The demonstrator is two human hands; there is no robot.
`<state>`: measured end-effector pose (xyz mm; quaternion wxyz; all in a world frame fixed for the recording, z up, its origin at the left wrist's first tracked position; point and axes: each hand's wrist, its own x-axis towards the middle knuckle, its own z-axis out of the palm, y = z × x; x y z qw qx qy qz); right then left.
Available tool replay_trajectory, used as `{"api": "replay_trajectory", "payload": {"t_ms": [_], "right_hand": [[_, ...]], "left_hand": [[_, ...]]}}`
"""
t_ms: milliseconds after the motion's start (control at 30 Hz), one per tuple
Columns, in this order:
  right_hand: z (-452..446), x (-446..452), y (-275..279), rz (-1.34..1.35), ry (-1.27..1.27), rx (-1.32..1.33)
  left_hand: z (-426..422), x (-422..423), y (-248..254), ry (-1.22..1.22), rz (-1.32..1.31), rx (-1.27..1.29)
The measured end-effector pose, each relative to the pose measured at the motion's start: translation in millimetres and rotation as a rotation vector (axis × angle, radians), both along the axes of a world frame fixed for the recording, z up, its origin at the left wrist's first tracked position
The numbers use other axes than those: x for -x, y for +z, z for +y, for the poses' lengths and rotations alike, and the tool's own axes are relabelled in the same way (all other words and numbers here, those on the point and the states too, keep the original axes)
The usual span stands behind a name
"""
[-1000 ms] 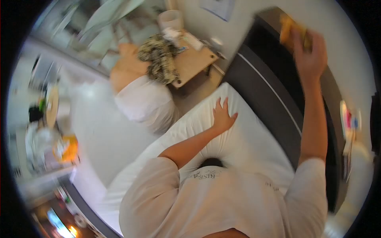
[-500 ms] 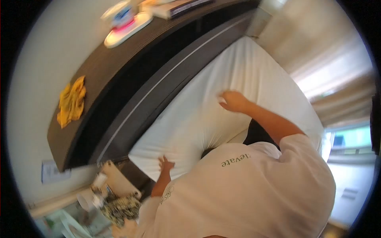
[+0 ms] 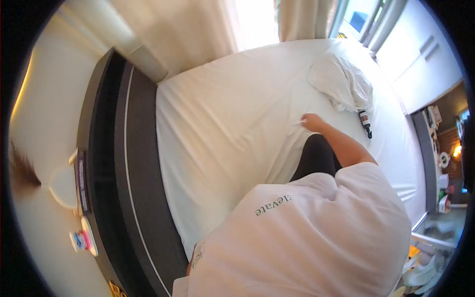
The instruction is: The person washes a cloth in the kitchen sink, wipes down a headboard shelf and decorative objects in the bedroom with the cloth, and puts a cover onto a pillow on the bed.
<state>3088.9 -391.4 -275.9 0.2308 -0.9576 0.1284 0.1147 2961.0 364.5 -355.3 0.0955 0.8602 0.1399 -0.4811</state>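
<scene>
A bed (image 3: 222, 109) in white fills the centre of the frame. Along its left side runs a dark headboard (image 3: 141, 158) crossed by a thin pale strip, with a cream wall (image 3: 34, 222) behind it at the left edge. A warm line of light (image 3: 24, 79) glows at the upper left. Beige curtains (image 3: 183, 34) hang across the top, parted around hard white daylight. At the upper right are a window (image 3: 358, 20) and a white cabinet (image 3: 420, 64) with two grey handles (image 3: 426, 44); an orange glow (image 3: 456, 150) shows at the right edge.
</scene>
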Motion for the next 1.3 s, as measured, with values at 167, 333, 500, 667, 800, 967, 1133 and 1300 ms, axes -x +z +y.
{"api": "replay_trajectory", "payload": {"t_ms": [167, 333, 500, 667, 800, 967, 1133, 1300], "right_hand": [[-251, 64, -3, 0.024, -0.888, 0.167], [-389, 79, -66, -0.446, -1.377, 0.255], [-455, 32, -152, -0.464, -1.489, -0.274], [-376, -56, -56, -0.527, -1.063, -0.969], [-220, -61, 109, 0.092, -0.566, -1.061], [-143, -29, 249, 0.665, 0.435, -0.971], [-121, -35, 205, 0.439, 0.040, -1.436], [-144, -30, 191, 0.256, -0.161, -1.357]], "left_hand": [[-175, -116, 10, -0.711, -0.139, -0.111], [-467, -172, 29, -0.156, -0.312, 0.282], [-625, -161, 74, -0.146, -0.151, 0.409], [-653, -156, 86, 0.219, -0.059, 0.588], [-674, -161, 143, 0.875, 0.054, 0.842], [-643, -163, 139, 1.415, -0.050, 1.341], [-609, -136, 171, 1.435, -0.250, 1.498], [-592, -80, 195, 1.170, -0.282, 1.201]]}}
